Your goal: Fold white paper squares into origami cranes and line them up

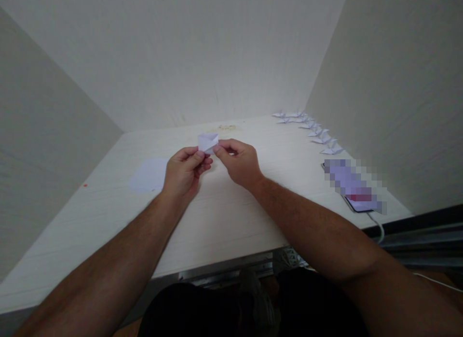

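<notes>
On the pale table (224,231) in front of you, boxed in by plain white boards (217,62) at the left, back and right, both your forearms reach in and meet near the middle. Your left hand (184,170) and right hand (237,161) are raised just above the tabletop, almost touching each other. To your right a phone (352,185) lies flat near the edge with its cable (378,228) running off the front. To your left a flat sheet (150,175) rests on the wood, well apart from your hands. Along the right board a row of folded figures (311,127) runs back towards the corner, and a yellowish smear (227,128) marks the table's far edge. Smaller than all of these is the folded paper (208,142). It sits between your two hands, pinched by the left thumb and fingertips on one side and by the right thumb and forefinger on the other, with its upper part sticking up free. Both grips are closed on it, and they look light. The piece is small and thin, so the main risks seem to be these: too hard a squeeze could crush a crease, uneven pull from the two hands could tear it or skew a fold, and a loosened pinch could let it drop. A sweep of your right forearm could also knock the phone or snag the cable. A tiny red speck (85,185) sits far off to the left.
</notes>
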Tool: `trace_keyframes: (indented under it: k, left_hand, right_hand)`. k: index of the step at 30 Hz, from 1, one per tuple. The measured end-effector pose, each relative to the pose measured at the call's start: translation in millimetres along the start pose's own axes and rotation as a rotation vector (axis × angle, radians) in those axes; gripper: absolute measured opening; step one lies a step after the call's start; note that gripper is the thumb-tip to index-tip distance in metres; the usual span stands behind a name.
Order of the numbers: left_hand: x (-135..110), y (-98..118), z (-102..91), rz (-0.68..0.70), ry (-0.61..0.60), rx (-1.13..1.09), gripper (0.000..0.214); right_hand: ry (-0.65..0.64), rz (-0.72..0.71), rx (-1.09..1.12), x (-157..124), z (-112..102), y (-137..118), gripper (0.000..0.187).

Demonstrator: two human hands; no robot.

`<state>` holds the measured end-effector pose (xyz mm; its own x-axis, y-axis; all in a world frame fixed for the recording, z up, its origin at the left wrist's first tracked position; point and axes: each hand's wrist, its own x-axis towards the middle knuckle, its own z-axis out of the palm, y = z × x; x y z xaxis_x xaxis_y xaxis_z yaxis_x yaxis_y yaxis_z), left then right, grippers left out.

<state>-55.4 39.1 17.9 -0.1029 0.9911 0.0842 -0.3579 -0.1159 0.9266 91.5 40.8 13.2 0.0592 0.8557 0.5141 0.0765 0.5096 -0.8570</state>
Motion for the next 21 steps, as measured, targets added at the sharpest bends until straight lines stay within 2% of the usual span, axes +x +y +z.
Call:
trace_keyframes:
  k: [7,21]
  left_hand:
    - [-3.8,1.5,-0.1,-0.058,-0.098,0.047,0.023]
    - [-6.3,-3.2,3.2,-0.012,-0.076,0.087,0.028]
  right_hand:
    - [0.001,-0.04,-0.074,-1.2,-0.3,-0.6,0.012]
    - [0.082,0.05,-0.08,-3.0,0.1,-2.4,0.011]
